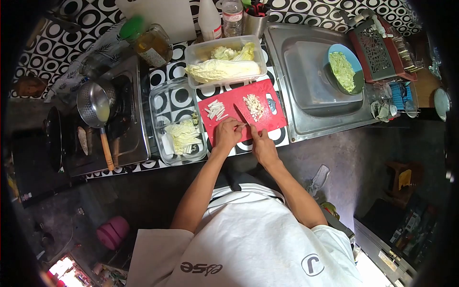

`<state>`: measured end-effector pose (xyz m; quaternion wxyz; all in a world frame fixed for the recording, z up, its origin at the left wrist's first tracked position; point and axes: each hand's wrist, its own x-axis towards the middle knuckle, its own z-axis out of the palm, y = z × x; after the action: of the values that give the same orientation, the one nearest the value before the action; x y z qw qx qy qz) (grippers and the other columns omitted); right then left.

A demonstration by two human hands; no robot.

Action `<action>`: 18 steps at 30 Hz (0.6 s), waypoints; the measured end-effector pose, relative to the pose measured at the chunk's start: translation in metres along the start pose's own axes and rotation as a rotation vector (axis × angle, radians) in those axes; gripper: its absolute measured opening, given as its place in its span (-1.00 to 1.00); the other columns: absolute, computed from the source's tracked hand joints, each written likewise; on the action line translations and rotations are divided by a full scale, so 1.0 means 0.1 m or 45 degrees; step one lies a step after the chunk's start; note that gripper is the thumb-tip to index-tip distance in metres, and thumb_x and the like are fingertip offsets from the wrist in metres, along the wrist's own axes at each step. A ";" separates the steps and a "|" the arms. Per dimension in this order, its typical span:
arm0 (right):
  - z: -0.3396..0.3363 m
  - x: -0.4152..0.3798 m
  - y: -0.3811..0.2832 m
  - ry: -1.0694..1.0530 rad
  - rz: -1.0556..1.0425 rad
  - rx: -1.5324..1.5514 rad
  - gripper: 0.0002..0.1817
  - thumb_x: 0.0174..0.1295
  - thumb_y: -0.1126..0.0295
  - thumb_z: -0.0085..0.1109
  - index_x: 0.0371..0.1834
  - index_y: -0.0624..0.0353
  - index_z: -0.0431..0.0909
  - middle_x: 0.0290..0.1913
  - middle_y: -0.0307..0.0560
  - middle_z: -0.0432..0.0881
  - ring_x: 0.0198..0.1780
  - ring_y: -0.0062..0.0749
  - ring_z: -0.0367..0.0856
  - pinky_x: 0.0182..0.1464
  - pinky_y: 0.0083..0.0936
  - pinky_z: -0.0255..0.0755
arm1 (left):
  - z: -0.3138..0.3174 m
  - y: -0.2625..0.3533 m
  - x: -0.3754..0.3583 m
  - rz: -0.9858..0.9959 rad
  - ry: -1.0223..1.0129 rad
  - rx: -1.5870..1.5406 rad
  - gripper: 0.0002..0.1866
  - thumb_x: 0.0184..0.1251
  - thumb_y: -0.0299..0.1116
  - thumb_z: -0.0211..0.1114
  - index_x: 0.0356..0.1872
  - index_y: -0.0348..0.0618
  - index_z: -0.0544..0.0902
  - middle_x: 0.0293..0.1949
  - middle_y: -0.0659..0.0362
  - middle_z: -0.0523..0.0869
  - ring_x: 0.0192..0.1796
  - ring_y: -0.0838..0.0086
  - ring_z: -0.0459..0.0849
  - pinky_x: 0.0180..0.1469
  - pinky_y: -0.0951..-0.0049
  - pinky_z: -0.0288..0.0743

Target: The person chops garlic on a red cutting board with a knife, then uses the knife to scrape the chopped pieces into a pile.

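Observation:
A red cutting board (229, 95) lies on the counter in front of me. My right hand (264, 147) is closed around the handle of a kitchen knife (241, 113), its blade resting over the board and pointing away from me. Left of the blade, my left hand (228, 134) has its fingers bent and pressed together on the board; what they hold is mostly hidden. Pale cut strips (216, 110), apparently cabbage stem, lie beyond my left hand. A heap of small diced pieces (254, 107) sits to the right of the blade.
Behind the board stands a plastic container (190, 53) with napa cabbage (222, 70). A clear tray (154, 107) holding cut leaves (184, 137) is at left, beside a stove with a saucepan (95, 103). Rightward, a blue bowl (357, 71) of shredded greens rests at the sink (287, 105).

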<state>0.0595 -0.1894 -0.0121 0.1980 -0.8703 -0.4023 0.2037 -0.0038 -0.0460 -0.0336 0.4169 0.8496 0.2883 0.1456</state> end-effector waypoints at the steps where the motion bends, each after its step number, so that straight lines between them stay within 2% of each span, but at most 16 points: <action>1: -0.01 -0.03 0.01 0.001 -0.001 0.000 -0.29 -0.04 0.62 0.07 0.29 0.12 0.18 -0.22 0.26 0.40 -0.36 0.14 0.57 -0.31 -0.12 0.49 | -0.01 0.01 0.00 0.001 0.001 0.000 -0.91 -0.04 -0.43 0.33 -0.45 -0.12 0.72 -0.40 0.11 0.66 -0.30 0.21 0.64 -0.23 0.27 0.51; 7: -0.07 -0.04 -0.01 0.092 0.011 0.115 -0.37 0.00 0.62 0.05 0.25 0.18 0.23 -0.32 0.26 0.42 -0.36 0.15 0.56 -0.30 -0.12 0.49 | 0.00 0.03 0.00 -0.094 0.002 -0.032 -0.94 -0.08 -0.48 0.32 -0.50 -0.16 0.67 -0.41 0.08 0.65 -0.31 0.17 0.63 -0.27 0.25 0.49; 10: -0.18 0.00 -0.10 0.025 0.049 0.163 -0.37 -0.03 0.64 0.07 0.23 0.26 0.24 -0.36 0.29 0.43 -0.33 0.19 0.56 -0.27 -0.10 0.47 | 0.02 0.01 -0.01 -0.097 0.023 -0.060 -0.94 -0.09 -0.51 0.29 -0.52 -0.16 0.67 -0.42 0.08 0.65 -0.32 0.16 0.63 -0.28 0.25 0.49; 14: -0.33 0.01 -0.26 -0.080 0.133 0.135 -0.36 -0.06 0.65 0.09 0.21 0.37 0.23 -0.32 0.37 0.46 -0.29 0.25 0.54 -0.20 -0.09 0.46 | 0.03 -0.01 -0.02 -0.076 0.025 -0.072 -0.93 -0.08 -0.51 0.26 -0.51 -0.15 0.67 -0.43 0.07 0.64 -0.34 0.16 0.63 -0.29 0.25 0.49; 16: -0.23 -0.02 -0.27 0.142 0.060 0.074 -0.52 0.04 0.63 0.05 0.12 0.36 0.32 -0.50 0.25 0.46 -0.44 0.06 0.55 -0.38 -0.15 0.43 | 0.02 0.00 0.00 -0.066 0.028 -0.065 -0.93 -0.07 -0.50 0.26 -0.51 -0.14 0.67 -0.43 0.07 0.64 -0.33 0.16 0.63 -0.28 0.25 0.49; 17: -0.13 -0.05 -0.22 0.140 0.061 0.075 -0.52 0.04 0.63 0.05 0.12 0.36 0.32 -0.50 0.25 0.46 -0.44 0.06 0.55 -0.38 -0.15 0.43 | 0.02 0.01 0.00 -0.087 0.014 -0.064 -0.93 -0.08 -0.49 0.27 -0.51 -0.14 0.68 -0.42 0.06 0.64 -0.33 0.16 0.63 -0.28 0.25 0.49; 18: -0.05 -0.05 -0.21 0.096 0.177 0.298 -0.49 0.04 0.64 0.06 0.15 0.36 0.31 -0.47 0.20 0.46 -0.45 -0.06 0.55 -0.42 -0.23 0.44 | 0.01 0.02 0.00 -0.106 0.000 -0.065 -0.93 -0.08 -0.49 0.27 -0.50 -0.14 0.68 -0.42 0.06 0.64 -0.33 0.15 0.63 -0.27 0.25 0.49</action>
<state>0.0462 -0.1816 0.0042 0.2984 -0.8741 -0.3070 0.2297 -0.0026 -0.0475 -0.0329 0.4440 0.8260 0.3197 0.1353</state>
